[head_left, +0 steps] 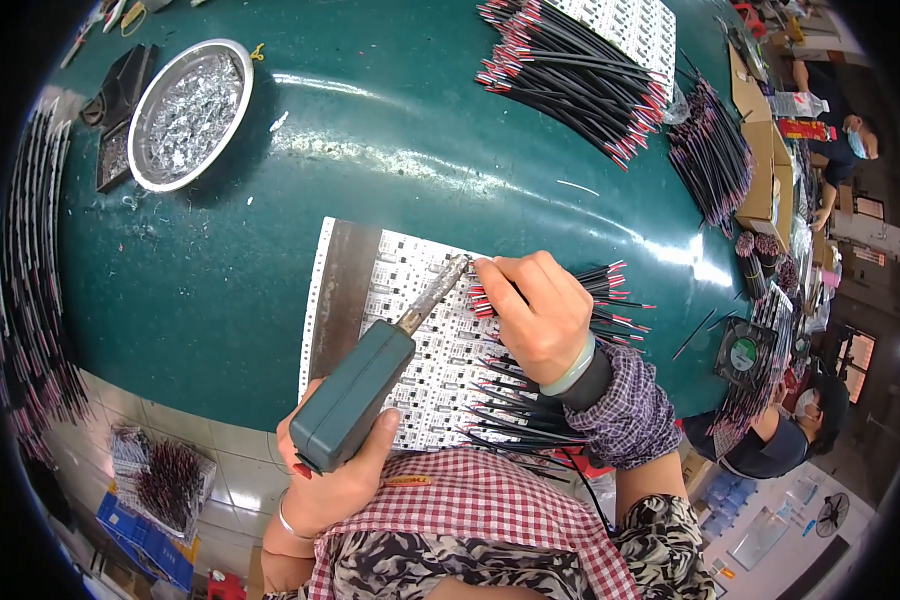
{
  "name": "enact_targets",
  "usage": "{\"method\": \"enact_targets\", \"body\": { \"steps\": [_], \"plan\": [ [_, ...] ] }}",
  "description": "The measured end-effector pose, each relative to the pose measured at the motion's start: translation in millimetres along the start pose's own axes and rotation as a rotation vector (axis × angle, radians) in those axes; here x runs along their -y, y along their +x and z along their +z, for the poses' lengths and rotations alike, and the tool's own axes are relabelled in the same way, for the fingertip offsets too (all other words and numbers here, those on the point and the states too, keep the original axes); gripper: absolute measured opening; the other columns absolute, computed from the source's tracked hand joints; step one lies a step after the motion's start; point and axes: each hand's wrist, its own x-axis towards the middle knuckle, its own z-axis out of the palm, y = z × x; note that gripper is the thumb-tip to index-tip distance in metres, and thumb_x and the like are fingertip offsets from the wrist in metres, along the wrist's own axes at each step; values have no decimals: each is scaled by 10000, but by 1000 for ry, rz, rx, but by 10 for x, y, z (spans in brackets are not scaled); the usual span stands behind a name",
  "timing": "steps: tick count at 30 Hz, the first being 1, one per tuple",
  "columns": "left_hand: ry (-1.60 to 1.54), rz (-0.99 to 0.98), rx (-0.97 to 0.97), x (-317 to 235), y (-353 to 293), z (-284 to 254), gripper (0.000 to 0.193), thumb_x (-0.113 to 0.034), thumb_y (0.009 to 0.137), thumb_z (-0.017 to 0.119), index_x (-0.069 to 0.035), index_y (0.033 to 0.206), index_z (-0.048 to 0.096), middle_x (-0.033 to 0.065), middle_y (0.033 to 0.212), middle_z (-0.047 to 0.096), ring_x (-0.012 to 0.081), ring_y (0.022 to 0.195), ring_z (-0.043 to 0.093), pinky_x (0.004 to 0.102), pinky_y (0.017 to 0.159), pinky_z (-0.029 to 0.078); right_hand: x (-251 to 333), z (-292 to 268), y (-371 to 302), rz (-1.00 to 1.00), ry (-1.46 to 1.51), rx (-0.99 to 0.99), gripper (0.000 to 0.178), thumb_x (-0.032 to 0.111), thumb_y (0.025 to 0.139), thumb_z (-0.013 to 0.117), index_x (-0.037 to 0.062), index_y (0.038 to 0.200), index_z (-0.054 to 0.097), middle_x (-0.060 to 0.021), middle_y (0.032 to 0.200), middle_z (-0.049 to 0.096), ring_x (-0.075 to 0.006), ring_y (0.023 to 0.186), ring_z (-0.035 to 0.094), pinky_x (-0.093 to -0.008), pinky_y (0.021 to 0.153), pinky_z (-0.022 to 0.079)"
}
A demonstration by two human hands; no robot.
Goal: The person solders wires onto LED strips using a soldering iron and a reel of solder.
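Left hand (338,490) gripping the green soldering gun (355,395), which blocks part of the white circuit panel (435,372) below, black wires (530,437) covering its right side, right hand (542,318) pinching something indistinct at the far edge, metal bowl (173,186) beyond.

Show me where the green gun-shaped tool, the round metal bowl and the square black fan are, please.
Green gun-shaped tool (355,398): head view, on the middle of its body.
Round metal bowl (140,136): head view, on its left inner wall.
Square black fan (744,353): head view, on its round green hub.
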Motion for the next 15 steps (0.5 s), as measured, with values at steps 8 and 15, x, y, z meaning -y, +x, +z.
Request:
{"method": "enact_targets", "body": {
  "steps": [8,15],
  "plan": [
    [4,39,-52,77,-42,-3,197,-67,774,794,-1,946,725,107,838,683,219,662,661,332,616,525,15,-27,20,6,-14,17,420,-52,618,639,-12,1032,699,-90,877,653,-236,724,625,-335,589,515],
    [23,93,-37,61,-29,-6,193,-27,768,781,8,949,722,108,827,674,216,656,639,321,606,514,13,-14,-14,2,7,20,482,-68,565,613,-21,1038,692,-104,907,664,-253,736,630,-351,619,522]
  ]
}}
